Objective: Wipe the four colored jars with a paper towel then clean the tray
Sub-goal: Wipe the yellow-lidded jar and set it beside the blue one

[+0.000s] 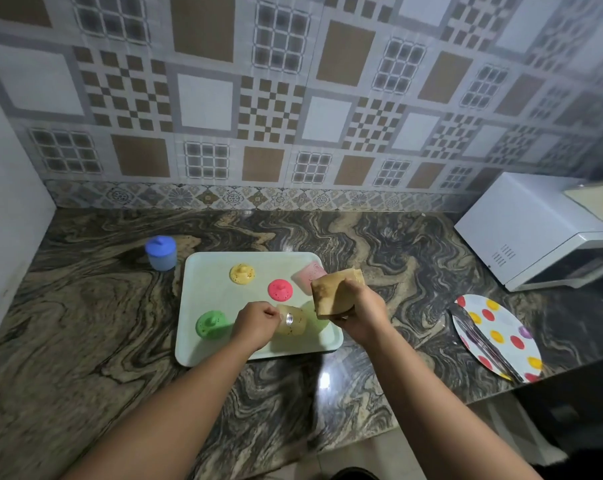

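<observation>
A pale green tray (203, 348) lies on the counter. On it sit a yellow lid (242, 274), a red lid (280, 289) and a green lid (211, 323). A pink jar (308, 273) lies on its side at the tray's far right corner. My left hand (255, 323) holds a lidless yellow jar (293, 320) tipped on its side, with a pale green jar (315, 317) just behind it. My right hand (357, 311) grips a folded brownish paper towel (334, 292) above the tray's right part. A blue jar (160, 252) with its lid on stands left of the tray.
A white microwave (528, 230) stands at the back right. A dotted plate (497, 336) with cutlery (480, 341) lies near the counter's right front edge. A white wall borders the left side. Tiled wall runs along the back.
</observation>
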The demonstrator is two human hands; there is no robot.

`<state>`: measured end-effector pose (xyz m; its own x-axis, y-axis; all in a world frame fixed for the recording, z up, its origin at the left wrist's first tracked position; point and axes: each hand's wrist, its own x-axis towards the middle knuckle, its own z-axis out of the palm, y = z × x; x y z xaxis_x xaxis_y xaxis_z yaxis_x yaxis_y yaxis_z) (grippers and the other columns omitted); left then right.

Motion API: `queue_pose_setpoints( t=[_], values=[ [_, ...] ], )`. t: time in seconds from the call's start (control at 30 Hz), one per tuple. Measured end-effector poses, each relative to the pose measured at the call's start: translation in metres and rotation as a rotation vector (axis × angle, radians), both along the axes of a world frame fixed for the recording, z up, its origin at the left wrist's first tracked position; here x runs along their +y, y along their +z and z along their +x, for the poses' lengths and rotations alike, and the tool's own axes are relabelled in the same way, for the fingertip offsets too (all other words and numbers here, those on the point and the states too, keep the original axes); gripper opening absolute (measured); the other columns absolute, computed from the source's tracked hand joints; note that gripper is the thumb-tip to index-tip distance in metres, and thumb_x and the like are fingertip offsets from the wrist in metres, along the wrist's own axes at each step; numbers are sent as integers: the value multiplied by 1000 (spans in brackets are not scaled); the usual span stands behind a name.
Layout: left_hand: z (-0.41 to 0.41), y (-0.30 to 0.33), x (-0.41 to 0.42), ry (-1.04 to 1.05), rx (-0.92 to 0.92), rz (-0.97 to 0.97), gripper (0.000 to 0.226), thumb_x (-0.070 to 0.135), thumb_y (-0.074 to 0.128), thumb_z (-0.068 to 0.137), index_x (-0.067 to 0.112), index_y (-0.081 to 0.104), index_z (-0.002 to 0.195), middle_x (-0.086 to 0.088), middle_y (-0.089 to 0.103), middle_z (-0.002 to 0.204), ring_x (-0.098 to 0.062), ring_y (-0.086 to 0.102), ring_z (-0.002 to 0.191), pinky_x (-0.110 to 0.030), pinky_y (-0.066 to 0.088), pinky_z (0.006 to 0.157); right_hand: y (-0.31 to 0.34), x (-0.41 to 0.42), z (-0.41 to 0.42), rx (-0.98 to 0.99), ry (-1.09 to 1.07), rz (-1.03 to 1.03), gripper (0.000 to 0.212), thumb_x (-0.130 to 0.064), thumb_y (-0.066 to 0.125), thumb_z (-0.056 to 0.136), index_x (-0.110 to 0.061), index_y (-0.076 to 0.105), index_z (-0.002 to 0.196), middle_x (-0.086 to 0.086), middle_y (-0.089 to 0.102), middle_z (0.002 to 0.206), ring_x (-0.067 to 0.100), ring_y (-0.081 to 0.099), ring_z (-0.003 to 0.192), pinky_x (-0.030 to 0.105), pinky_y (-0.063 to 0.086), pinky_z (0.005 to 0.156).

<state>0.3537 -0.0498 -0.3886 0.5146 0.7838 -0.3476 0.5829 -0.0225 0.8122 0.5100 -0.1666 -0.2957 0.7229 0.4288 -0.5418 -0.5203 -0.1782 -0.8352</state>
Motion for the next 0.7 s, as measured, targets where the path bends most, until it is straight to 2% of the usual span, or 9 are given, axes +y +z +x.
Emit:
queue_pose_setpoints(
  t=[0.13, 0.2, 0.27, 0.33, 0.4, 0.47, 0.57, 0.63, 0.7],
  values=[
    [-10, 15, 3, 18, -53, 38, 9, 26, 68, 87, 29, 68, 79, 9, 72, 87, -15, 68, 86, -31, 55, 78, 2, -3, -1, -27, 79, 7, 13, 0, 61, 92, -1, 66, 105, 21, 63, 98, 33, 62, 87, 44, 59, 69],
    [-21, 27, 6, 38, -93, 55, 7, 28, 67, 88, 26, 67, 82, 6, 72, 88, -15, 66, 82, -29, 50, 69, 2, -1, -5, -38, 98, 21, 11, 3, 61, 90, 0, 66, 100, 18, 62, 87, 29, 61, 77, 39, 58, 62],
    [-30, 36, 9, 93, -127, 25, 10, 31, 64, 91, 24, 66, 84, 2, 72, 89, -18, 65, 79, -29, 44, 61, 4, 2, -10, -39, 115, 31, 9, 4, 62, 91, 1, 67, 98, 17, 62, 84, 29, 62, 75, 40, 59, 60],
    [-40, 38, 11, 190, -192, -75, 11, 29, 60, 93, 21, 67, 89, -6, 73, 91, -24, 67, 80, -31, 47, 65, 6, 9, -17, 12, 129, 65, 11, 1, 62, 95, 2, 67, 105, 20, 65, 90, 32, 64, 81, 45, 60, 63],
    [-51, 37, 10, 311, -302, -232, 13, 21, 58, 95, 14, 68, 93, -12, 75, 96, -24, 68, 82, -35, 53, 67, 8, 16, -24, 87, 146, 95, 21, -2, 60, 98, 5, 65, 118, 21, 70, 93, 33, 68, 82, 44, 60, 62],
    [-60, 38, 7, 422, -423, -418, 14, 16, 58, 97, 6, 67, 101, -15, 76, 98, -23, 67, 82, -33, 51, 63, 12, 23, -30, 147, 170, 111, 22, -6, 56, 100, 2, 64, 119, 15, 73, 78, 25, 70, 66, 44, 59, 67],
    [-76, 43, 6, 529, -557, -629, 19, 17, 59, 95, 5, 67, 107, -13, 77, 95, -21, 65, 79, -30, 46, 60, 13, 32, -34, 208, 197, 155, 14, -9, 49, 104, -2, 60, 109, 6, 66, 55, 15, 61, 40, 49, 55, 81],
    [-86, 44, 10, 565, -588, -686, 22, 21, 59, 93, 8, 69, 108, -12, 78, 97, -21, 61, 79, -31, 45, 62, 15, 38, -40, 189, 231, 157, 17, -9, 47, 105, -2, 61, 111, 8, 68, 58, 16, 63, 45, 51, 54, 89],
    [-94, 45, 14, 597, -619, -704, 23, 24, 58, 95, 9, 68, 108, -13, 76, 102, -22, 58, 80, -31, 45, 62, 16, 44, -44, 117, 265, 139, 21, -9, 48, 105, 0, 63, 116, 14, 73, 79, 23, 70, 69, 51, 58, 87]
  ],
)
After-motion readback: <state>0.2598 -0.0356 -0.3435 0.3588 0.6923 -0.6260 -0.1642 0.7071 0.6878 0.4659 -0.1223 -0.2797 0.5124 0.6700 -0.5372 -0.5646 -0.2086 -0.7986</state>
